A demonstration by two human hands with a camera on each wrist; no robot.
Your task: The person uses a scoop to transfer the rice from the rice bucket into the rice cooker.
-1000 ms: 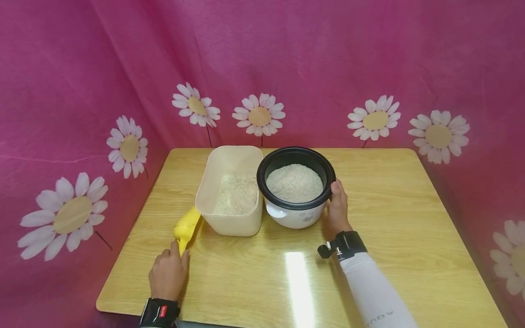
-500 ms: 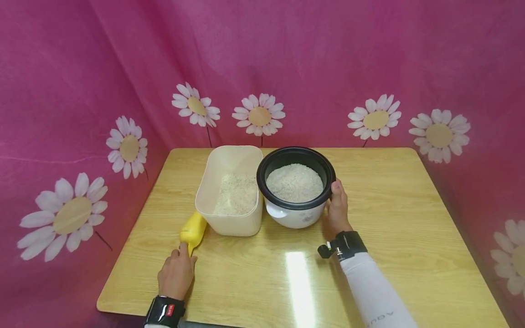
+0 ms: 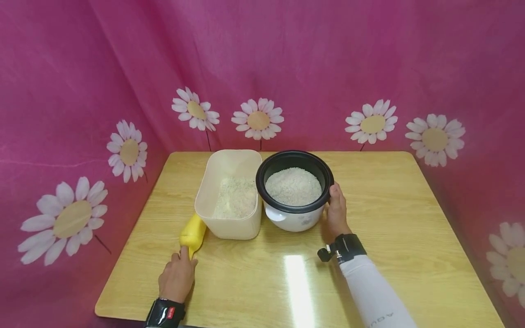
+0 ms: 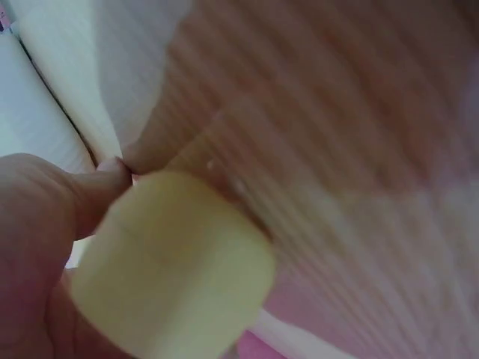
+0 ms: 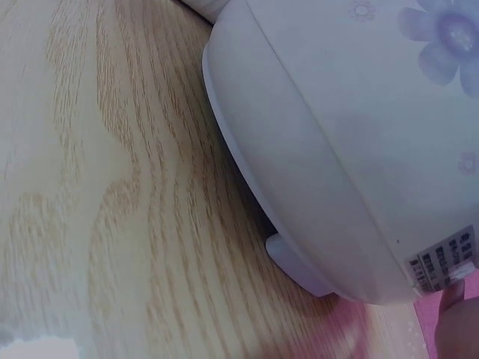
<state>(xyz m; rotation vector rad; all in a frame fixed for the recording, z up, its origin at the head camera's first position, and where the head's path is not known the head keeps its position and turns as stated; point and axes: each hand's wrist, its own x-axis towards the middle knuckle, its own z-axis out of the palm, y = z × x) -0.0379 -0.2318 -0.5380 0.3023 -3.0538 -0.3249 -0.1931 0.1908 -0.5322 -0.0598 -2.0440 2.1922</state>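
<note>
My left hand [image 3: 177, 277] grips the handle of a yellow scoop [image 3: 193, 232], which lies against the near left corner of a cream plastic bin [image 3: 231, 228]. In the left wrist view, the scoop's pale yellow handle [image 4: 176, 262] sits beside my thumb. Some rice [image 3: 234, 198] covers the bin's floor. Just right of the bin is a white rice cooker [image 3: 293, 221] with a black inner pot, heaped with rice [image 3: 293, 187]. My right hand [image 3: 337, 212] holds the cooker's right side, thumb at the rim. The right wrist view shows the cooker's flowered wall [image 5: 359, 134].
Everything stands on a light wooden table [image 3: 393, 218] with rounded corners. A pink curtain [image 3: 311, 68] printed with daisies encloses its back and sides. Light glares off the near part of the tabletop.
My left hand has moved slightly right with the scoop, which has turned so that its rounded back faces up. My right hand stays on the rice cooker. The head view has shifted slightly.
</note>
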